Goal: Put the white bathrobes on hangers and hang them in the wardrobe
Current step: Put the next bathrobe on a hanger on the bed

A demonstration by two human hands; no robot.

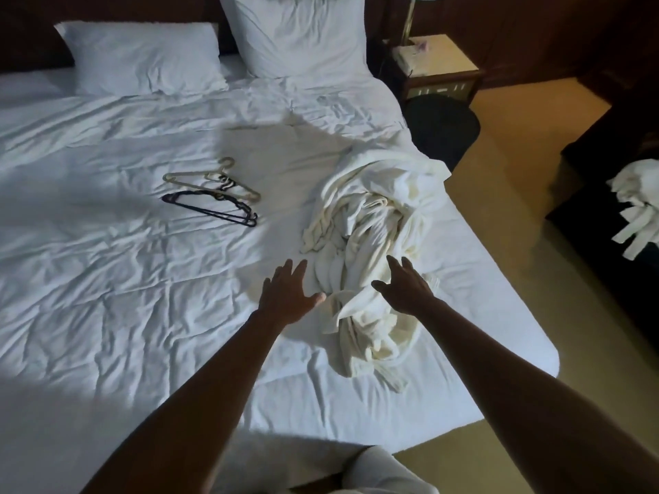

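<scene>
A crumpled heap of white bathrobes (371,229) lies on the right side of the bed (107,279). My left hand (289,294) hovers at the heap's near left edge, fingers spread and straight, holding nothing. Over the near part of the heap is my right hand (404,285), likewise spread and holding nothing. A beige hanger (210,181) and a dark hanger (214,208) lie on the sheet to the left of the heap, out of reach of both hands. No wardrobe is in view.
Two white pillows (142,55) lean at the headboard. A bedside table (438,62) with a lamp stands at the far right, a dark round seat (442,126) beside it. More white cloth (634,205) lies on dark furniture at the right edge, across beige floor.
</scene>
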